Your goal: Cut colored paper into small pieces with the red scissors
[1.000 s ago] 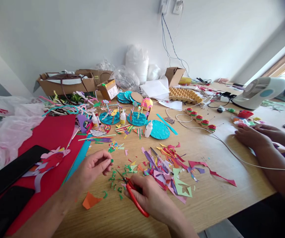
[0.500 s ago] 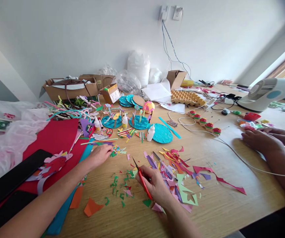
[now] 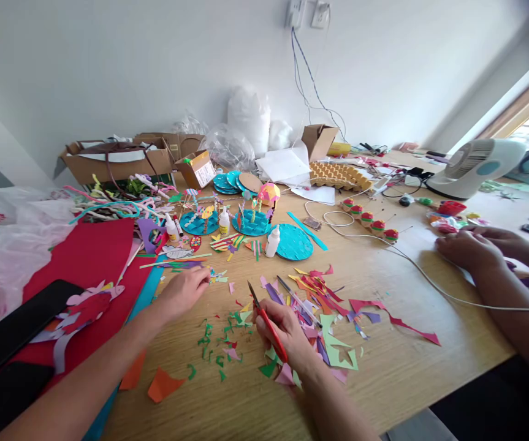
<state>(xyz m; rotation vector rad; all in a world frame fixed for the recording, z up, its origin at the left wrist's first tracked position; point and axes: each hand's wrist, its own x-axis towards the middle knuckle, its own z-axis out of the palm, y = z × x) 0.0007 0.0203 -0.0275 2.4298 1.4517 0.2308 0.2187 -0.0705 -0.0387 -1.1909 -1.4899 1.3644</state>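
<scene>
Red-handled scissors (image 3: 274,335) are gripped in my right hand (image 3: 285,334), their dark blades pointing up and away. My left hand (image 3: 184,293) is at the small pile of cut paper bits (image 3: 219,275), fingers curled together; what they hold, if anything, is hidden. Between my hands lie tiny green paper scraps (image 3: 206,337). Right of my right hand spreads a heap of coloured offcuts with a pen (image 3: 298,301) on it and a light green star-cut sheet (image 3: 335,346). Beyond are striped paper fish (image 3: 227,242), a white glue bottle (image 3: 272,241) and a turquoise disc (image 3: 294,242).
Red paper (image 3: 80,263) and a black phone-like slab (image 3: 16,327) lie left. A white cable (image 3: 434,288) crosses the right side, near another person's hands (image 3: 469,248). Decorated turquoise discs (image 3: 251,222), an egg tray (image 3: 338,176) and a white fan (image 3: 475,165) stand farther back.
The whole view has shifted slightly, so things appear a little farther left. My left hand stays at the paper bits, and my right hand still holds the scissors.
</scene>
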